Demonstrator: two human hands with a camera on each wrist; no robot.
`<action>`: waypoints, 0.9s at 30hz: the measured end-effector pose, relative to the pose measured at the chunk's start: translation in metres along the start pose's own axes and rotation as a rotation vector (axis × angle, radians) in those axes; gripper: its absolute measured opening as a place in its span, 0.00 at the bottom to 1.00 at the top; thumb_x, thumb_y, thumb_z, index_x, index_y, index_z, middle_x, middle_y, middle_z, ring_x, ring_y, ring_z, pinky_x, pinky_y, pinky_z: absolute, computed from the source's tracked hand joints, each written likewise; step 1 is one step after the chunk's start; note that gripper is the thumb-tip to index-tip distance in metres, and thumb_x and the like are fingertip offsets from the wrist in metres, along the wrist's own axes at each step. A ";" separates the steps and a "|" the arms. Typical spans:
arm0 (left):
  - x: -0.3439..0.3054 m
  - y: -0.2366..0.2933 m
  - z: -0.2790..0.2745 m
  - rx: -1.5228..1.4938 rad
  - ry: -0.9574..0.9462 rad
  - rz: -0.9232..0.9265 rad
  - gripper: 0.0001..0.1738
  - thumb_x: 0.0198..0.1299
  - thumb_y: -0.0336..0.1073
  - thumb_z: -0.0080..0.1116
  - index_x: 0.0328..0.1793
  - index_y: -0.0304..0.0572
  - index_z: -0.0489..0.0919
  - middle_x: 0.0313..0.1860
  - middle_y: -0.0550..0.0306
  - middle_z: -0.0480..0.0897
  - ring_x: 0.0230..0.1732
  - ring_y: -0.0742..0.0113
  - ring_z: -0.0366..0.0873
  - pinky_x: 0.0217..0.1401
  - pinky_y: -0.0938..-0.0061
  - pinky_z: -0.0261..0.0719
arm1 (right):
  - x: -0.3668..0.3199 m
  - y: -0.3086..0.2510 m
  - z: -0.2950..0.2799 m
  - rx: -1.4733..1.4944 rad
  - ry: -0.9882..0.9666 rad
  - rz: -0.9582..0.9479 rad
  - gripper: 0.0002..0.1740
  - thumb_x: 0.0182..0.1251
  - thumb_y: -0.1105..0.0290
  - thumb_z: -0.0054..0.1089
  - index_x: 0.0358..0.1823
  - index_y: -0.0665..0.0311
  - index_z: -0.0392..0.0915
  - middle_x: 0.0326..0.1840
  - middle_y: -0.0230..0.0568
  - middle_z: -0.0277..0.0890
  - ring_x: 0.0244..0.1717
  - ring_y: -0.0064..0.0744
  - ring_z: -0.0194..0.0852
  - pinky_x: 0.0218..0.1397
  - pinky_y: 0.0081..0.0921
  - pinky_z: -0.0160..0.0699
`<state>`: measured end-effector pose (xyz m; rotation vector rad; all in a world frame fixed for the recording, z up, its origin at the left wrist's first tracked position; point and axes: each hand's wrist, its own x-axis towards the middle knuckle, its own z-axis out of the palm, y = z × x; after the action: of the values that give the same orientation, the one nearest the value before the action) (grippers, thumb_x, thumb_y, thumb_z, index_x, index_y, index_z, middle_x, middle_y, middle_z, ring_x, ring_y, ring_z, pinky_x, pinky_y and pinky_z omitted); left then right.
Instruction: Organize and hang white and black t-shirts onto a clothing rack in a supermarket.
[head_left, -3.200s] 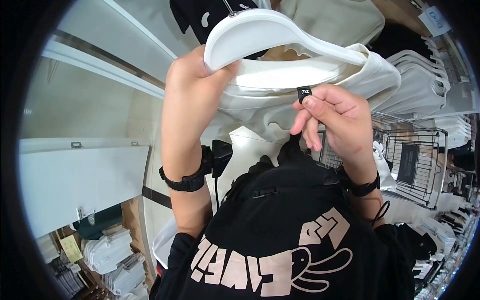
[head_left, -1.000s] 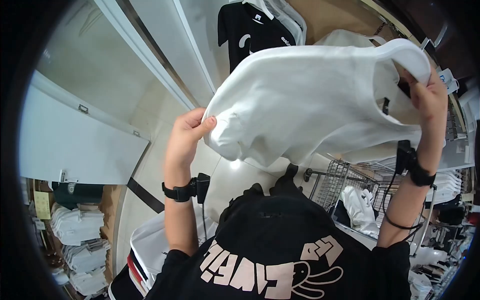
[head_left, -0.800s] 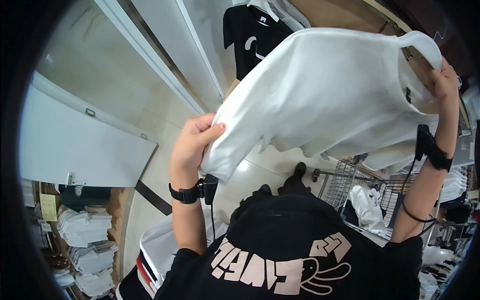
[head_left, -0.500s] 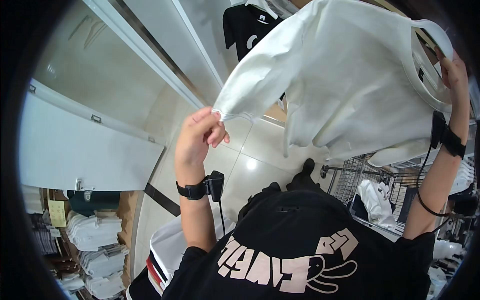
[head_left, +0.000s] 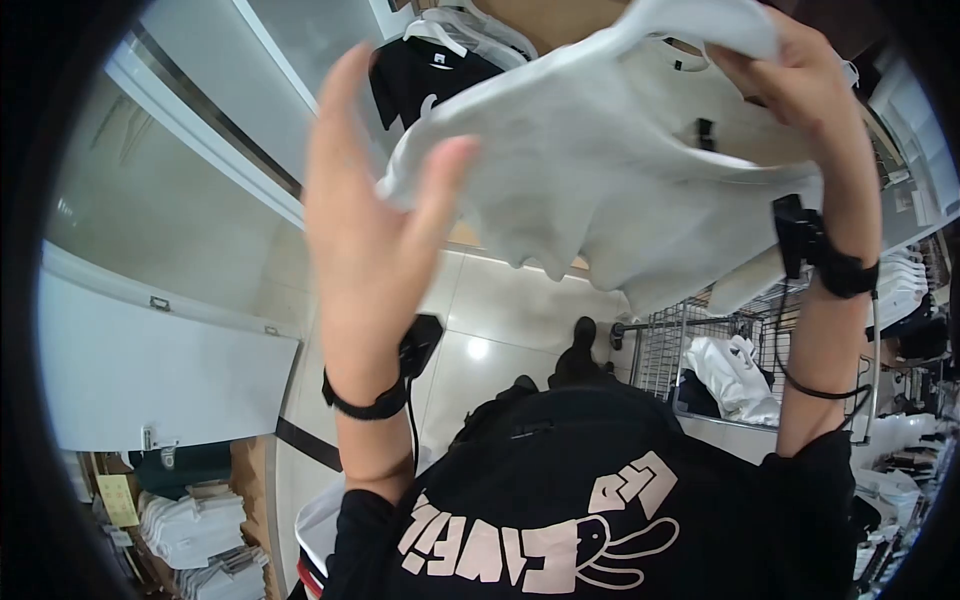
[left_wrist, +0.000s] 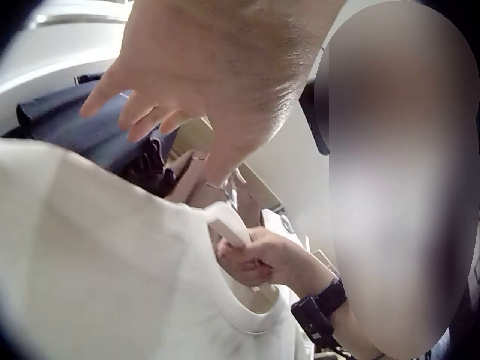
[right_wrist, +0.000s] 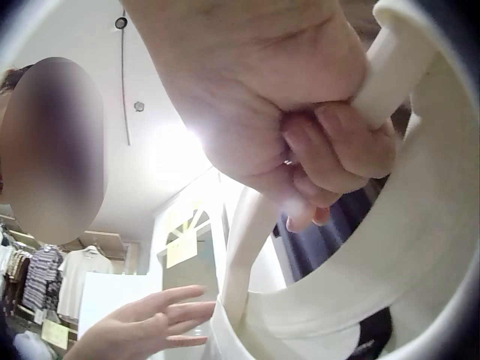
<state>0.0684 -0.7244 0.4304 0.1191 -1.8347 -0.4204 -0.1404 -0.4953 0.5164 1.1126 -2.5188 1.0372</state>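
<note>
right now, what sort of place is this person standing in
Most likely a clothing shop. The right hand grips a white hanger carrying a white T-shirt, a black T-shirt hangs behind it, folded shirts lie in stacks, and a wire cart holds more garments.

Matt white cloth shirt [head_left: 600, 170], glossy floor tiles [head_left: 500, 310]

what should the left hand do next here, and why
Probably close the left hand on the near edge of the white shirt: its fingers are straight and grip nothing, while the right hand alone grips the hanger, so the cloth sags.
</note>
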 end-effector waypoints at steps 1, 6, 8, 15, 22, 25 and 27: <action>0.008 0.013 0.012 0.055 0.003 0.093 0.17 0.58 0.36 0.64 0.48 0.33 0.76 0.40 0.48 0.83 0.46 0.51 0.82 0.54 0.67 0.77 | -0.014 -0.022 0.019 0.004 0.144 -0.276 0.15 0.58 0.66 0.70 0.44 0.64 0.81 0.27 0.31 0.77 0.23 0.15 0.69 0.27 0.15 0.67; 0.013 0.014 0.047 0.033 -0.374 -0.146 0.09 0.54 0.34 0.65 0.37 0.37 0.79 0.23 0.44 0.79 0.27 0.43 0.76 0.31 0.61 0.73 | -0.030 -0.048 0.029 0.004 -0.033 -0.373 0.16 0.59 0.65 0.68 0.45 0.66 0.80 0.35 0.35 0.80 0.34 0.20 0.76 0.38 0.18 0.74; 0.008 0.005 0.047 -0.022 -0.282 -0.061 0.09 0.56 0.35 0.64 0.32 0.37 0.79 0.20 0.44 0.77 0.23 0.43 0.75 0.27 0.61 0.73 | -0.031 -0.025 0.025 -0.132 -0.085 -0.337 0.26 0.53 0.62 0.72 0.53 0.64 0.78 0.35 0.30 0.77 0.30 0.18 0.72 0.34 0.18 0.71; 0.024 -0.015 0.020 0.079 -0.360 -0.231 0.12 0.59 0.38 0.64 0.37 0.34 0.81 0.20 0.43 0.74 0.19 0.58 0.62 0.26 0.71 0.68 | -0.051 0.111 0.024 0.451 -0.527 0.223 0.42 0.39 0.61 0.81 0.59 0.69 0.74 0.52 0.39 0.79 0.53 0.28 0.74 0.60 0.26 0.70; 0.045 -0.070 -0.013 0.241 -0.308 -0.370 0.19 0.59 0.46 0.63 0.40 0.33 0.81 0.19 0.54 0.72 0.24 0.71 0.64 0.31 0.73 0.69 | -0.117 0.163 0.093 0.657 -0.489 0.515 0.27 0.49 0.62 0.77 0.49 0.69 0.81 0.42 0.35 0.82 0.42 0.25 0.78 0.51 0.22 0.74; 0.043 -0.100 -0.026 0.279 -0.305 -0.436 0.20 0.58 0.47 0.63 0.39 0.32 0.81 0.20 0.57 0.72 0.26 0.71 0.65 0.32 0.73 0.68 | -0.121 0.167 0.089 0.589 -0.467 0.584 0.24 0.54 0.57 0.75 0.44 0.69 0.83 0.37 0.34 0.82 0.37 0.23 0.77 0.45 0.21 0.75; 0.037 -0.120 -0.035 0.296 -0.287 -0.495 0.20 0.58 0.46 0.63 0.39 0.31 0.82 0.21 0.58 0.74 0.26 0.71 0.65 0.32 0.73 0.67 | -0.122 0.162 0.081 0.596 -0.310 0.479 0.19 0.63 0.58 0.67 0.39 0.70 0.84 0.31 0.32 0.81 0.33 0.19 0.75 0.40 0.20 0.73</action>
<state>0.0747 -0.8543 0.4314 0.7606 -2.1388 -0.5234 -0.1632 -0.4039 0.3192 0.8432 -2.8893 1.9766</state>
